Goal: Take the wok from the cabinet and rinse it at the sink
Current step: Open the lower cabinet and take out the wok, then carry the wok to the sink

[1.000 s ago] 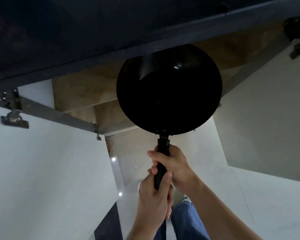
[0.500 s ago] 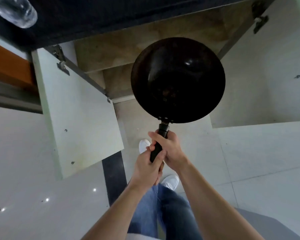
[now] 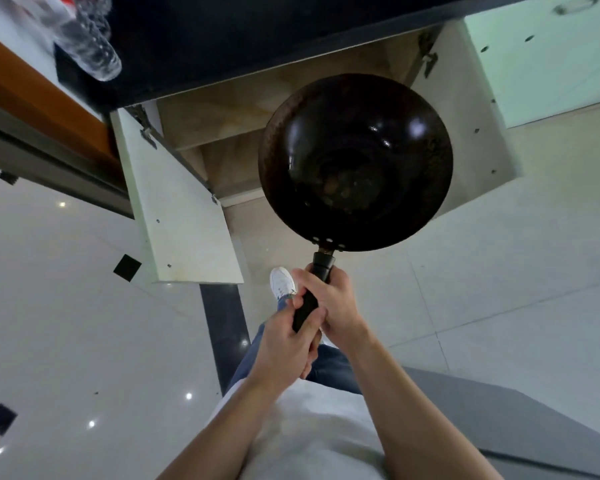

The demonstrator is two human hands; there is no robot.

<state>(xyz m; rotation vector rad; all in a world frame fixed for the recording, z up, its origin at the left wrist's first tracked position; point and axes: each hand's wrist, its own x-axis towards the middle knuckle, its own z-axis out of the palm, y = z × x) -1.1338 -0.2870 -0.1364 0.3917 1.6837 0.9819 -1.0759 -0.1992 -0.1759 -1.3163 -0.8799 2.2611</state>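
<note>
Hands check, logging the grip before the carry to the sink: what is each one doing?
Left hand: closed on the lower wok handle.
Right hand: closed on the handle, nearer the wok.

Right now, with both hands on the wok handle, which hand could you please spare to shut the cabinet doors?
Probably the left hand: it grips the handle's tail, while the right hand sits nearer the wok and likely controls its weight better.

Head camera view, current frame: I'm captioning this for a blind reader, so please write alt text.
Both hands, left hand and right hand, grip the black handle of a dark wok, held in front of an open lower cabinet with both doors swung out. Below are pale floor tiles, jeans and a white sneaker.
</note>
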